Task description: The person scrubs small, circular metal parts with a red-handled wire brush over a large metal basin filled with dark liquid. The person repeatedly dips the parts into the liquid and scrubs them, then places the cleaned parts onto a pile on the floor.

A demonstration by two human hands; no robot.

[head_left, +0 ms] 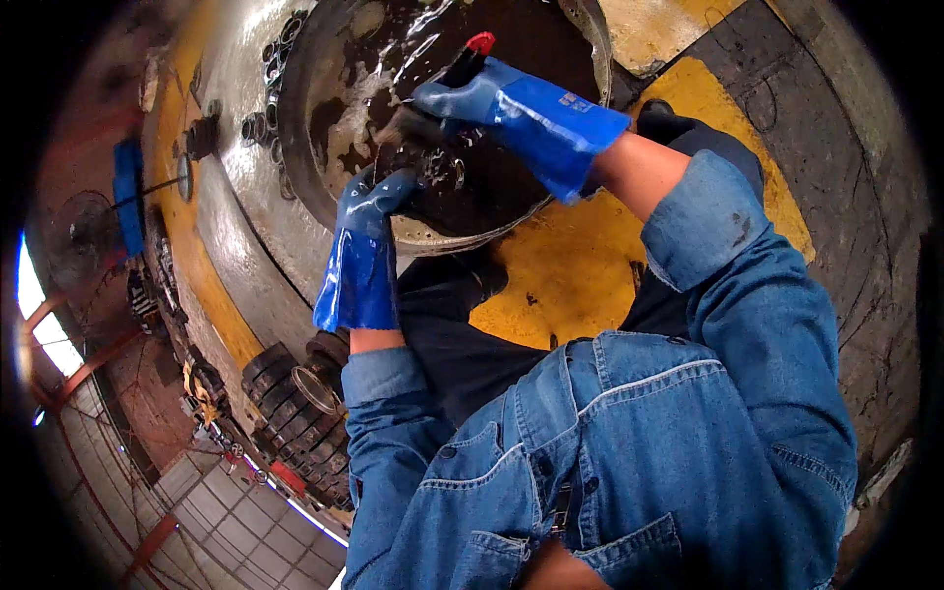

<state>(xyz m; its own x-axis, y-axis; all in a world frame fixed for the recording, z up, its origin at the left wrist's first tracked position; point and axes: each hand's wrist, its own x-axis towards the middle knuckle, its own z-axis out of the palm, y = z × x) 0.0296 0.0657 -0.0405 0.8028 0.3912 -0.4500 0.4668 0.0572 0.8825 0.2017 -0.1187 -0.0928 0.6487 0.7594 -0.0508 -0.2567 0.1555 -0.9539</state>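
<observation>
Both my hands wear blue rubber gloves and work over a wide round metal basin (pixel 295 108) of dark liquid. In my right hand (pixel 462 100), closed, is a brush with a dark handle, a red end (pixel 481 42) and dark bristles (pixel 411 128) pointing down to the left. The bristles are close to my left hand (pixel 372 197), near the basin's near-left rim. The left fingers are curled around something small and dark that I cannot make out; glare and the dark liquid blur its outline.
Several metal rings (pixel 261 126) lie along the basin's left side on a wet metal surface (pixel 236 93). A stack of dark ridged round parts (pixel 295 413) stands at the lower left. Yellow floor plating (pixel 565 280) lies between my legs, beside dark matting (pixel 836 147).
</observation>
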